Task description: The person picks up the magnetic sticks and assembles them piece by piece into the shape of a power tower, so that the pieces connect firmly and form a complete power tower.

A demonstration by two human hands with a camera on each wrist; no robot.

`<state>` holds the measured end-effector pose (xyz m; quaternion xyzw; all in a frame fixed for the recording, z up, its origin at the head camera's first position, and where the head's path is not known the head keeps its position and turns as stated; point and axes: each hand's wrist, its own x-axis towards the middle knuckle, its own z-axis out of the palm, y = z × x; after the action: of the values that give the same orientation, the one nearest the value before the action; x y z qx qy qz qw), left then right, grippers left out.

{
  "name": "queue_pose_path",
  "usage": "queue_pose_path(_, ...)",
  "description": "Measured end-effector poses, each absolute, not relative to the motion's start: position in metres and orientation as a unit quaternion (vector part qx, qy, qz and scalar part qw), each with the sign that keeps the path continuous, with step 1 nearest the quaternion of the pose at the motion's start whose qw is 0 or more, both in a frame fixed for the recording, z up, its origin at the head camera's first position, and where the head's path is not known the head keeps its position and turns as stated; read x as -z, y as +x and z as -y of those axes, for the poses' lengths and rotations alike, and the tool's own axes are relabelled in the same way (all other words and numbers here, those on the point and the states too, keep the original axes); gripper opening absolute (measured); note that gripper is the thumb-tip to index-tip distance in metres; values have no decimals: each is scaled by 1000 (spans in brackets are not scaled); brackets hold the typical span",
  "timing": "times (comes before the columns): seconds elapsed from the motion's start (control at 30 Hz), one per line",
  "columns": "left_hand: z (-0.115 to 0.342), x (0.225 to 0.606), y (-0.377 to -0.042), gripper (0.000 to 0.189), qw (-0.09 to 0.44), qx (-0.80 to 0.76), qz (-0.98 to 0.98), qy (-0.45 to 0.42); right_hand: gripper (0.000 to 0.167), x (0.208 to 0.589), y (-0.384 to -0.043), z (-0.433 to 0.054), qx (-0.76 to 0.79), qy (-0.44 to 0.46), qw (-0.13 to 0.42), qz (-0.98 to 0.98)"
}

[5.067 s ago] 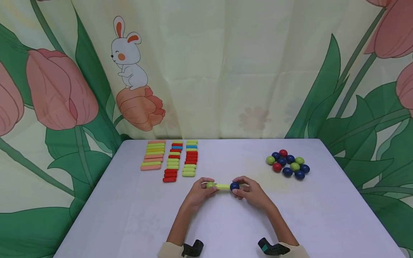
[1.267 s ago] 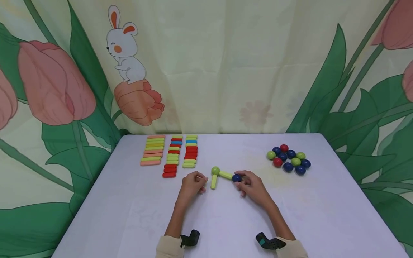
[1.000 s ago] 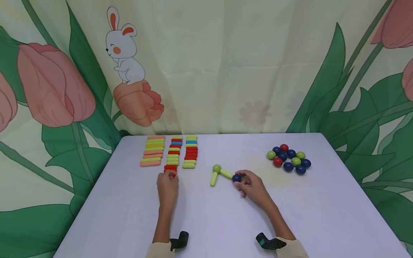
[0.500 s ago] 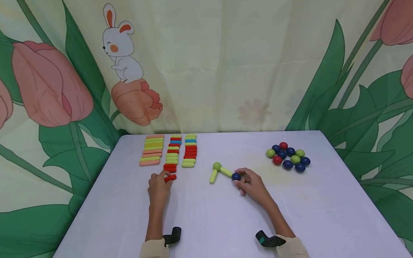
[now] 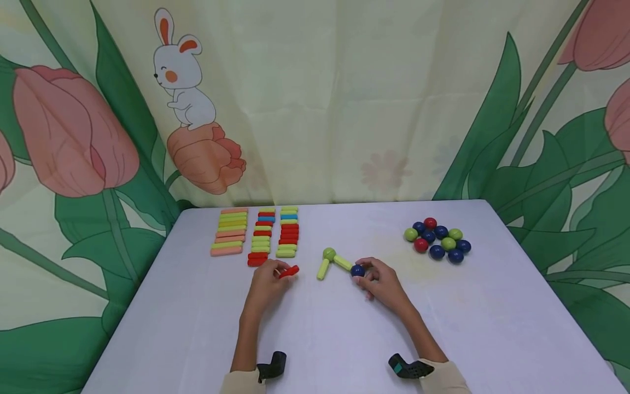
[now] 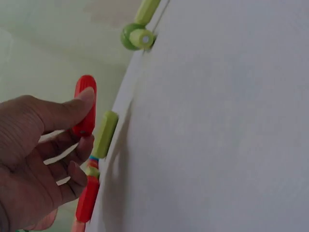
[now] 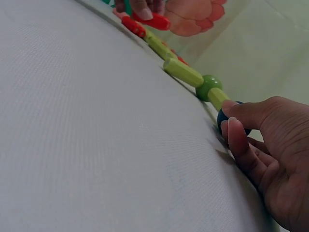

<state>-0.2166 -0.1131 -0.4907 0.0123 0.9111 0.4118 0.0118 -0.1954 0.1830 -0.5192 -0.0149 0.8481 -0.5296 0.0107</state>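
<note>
A short red rod (image 6: 86, 108) is pinched between thumb and fingers of my left hand (image 5: 266, 284), raised above the table in the left wrist view. My right hand (image 5: 386, 284) grips a dark blue ball (image 5: 357, 271) at the end of a small joined piece. In that piece a yellow-green rod (image 5: 342, 262) runs from the blue ball to a green ball (image 5: 328, 254), and a second yellow-green rod (image 5: 322, 269) sticks out from the green ball toward the front. The right fingers partly hide the blue ball in the right wrist view.
Two columns of short red, green and blue rods (image 5: 287, 235) lie at the back left, beside a column of longer pink and yellow-green rods (image 5: 229, 235). A cluster of red, blue and green balls (image 5: 436, 252) lies at the back right. A printed curtain (image 5: 305, 109) hangs behind the table.
A second rod now sits on the green ball. My left hand let go of the joined piece, took the nearest red rod from its column and carried it right. The right hand stays on the blue ball.
</note>
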Motion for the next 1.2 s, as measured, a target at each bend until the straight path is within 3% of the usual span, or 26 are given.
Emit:
queue_pose_path(0.27, 63, 487, -215, 30, 78, -406, -898, 153, 41, 518, -195, -181, 526, -4, 18, -850)
queue_pose_path(0.4, 41, 488, -216, 28, 80, -358, -913, 178, 40, 517, -194, -181, 527, -9, 16, -850)
queue_pose_path(0.97, 6, 489, -211, 29, 40, -283, -941, 183, 37, 517, -194, -185, 540, -33, 16, -841)
queue_pose_path(1.2, 13, 487, -208, 18, 6, -300, -942, 150, 39, 521, -192, -183, 536, -29, 22, -843)
